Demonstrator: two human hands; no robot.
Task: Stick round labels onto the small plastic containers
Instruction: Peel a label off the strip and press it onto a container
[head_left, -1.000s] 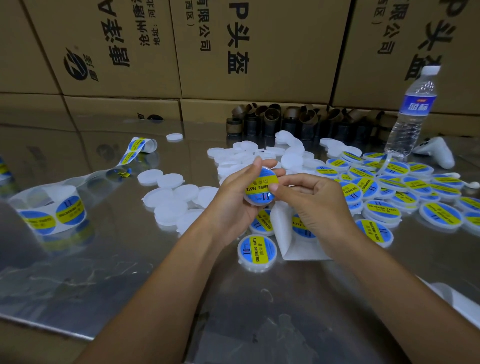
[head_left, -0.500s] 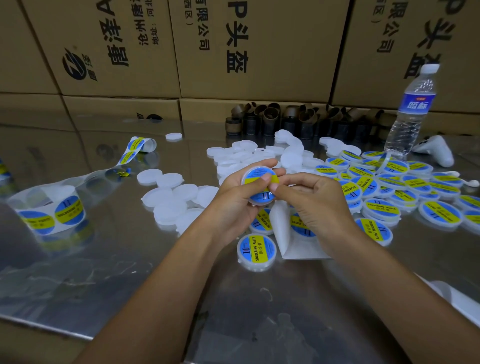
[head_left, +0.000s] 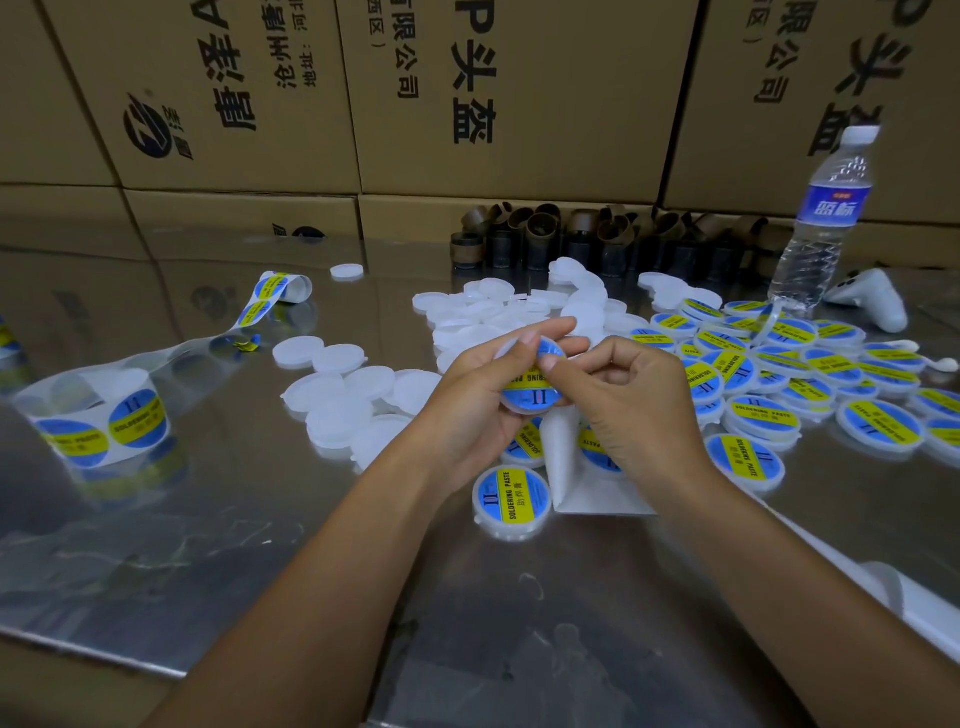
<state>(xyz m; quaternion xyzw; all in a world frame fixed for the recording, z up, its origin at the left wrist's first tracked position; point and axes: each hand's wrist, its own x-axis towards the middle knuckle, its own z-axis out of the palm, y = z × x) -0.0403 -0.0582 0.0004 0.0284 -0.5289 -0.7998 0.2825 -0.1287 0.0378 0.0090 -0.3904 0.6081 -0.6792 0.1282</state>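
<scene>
Left hand (head_left: 467, 410): we record it curled round a small round translucent-white plastic container (head_left: 532, 400), fingers behind the rim and thumb lying over the top edge. Right hand (head_left: 639, 410): thumb pressed on the blue-and-yellow round label (head_left: 537, 382) on the container's face, forefinger bent at the rim, the other fingers curled in. We place the container in the air between both hands, face tilted towards the camera, above the shiny metal tabletop (head_left: 208, 545).

Just below it we note one labelled container (head_left: 511, 501) lying flat, touching a white strip of backing paper (head_left: 582, 488). To the right we see a heap of labelled containers (head_left: 769, 415). To the left and behind the hands lie plain white unlabelled containers (head_left: 353, 400). Well apart at the left edge we log a roll of blue-and-yellow labels (head_left: 98, 426), its tail running back across the table.

At the back: brown cardboard tubes (head_left: 571, 234), a clear plastic water bottle (head_left: 826, 223) standing upright, a white handheld device (head_left: 872, 301) beside it, and stacked printed cardboard boxes (head_left: 519, 104).
</scene>
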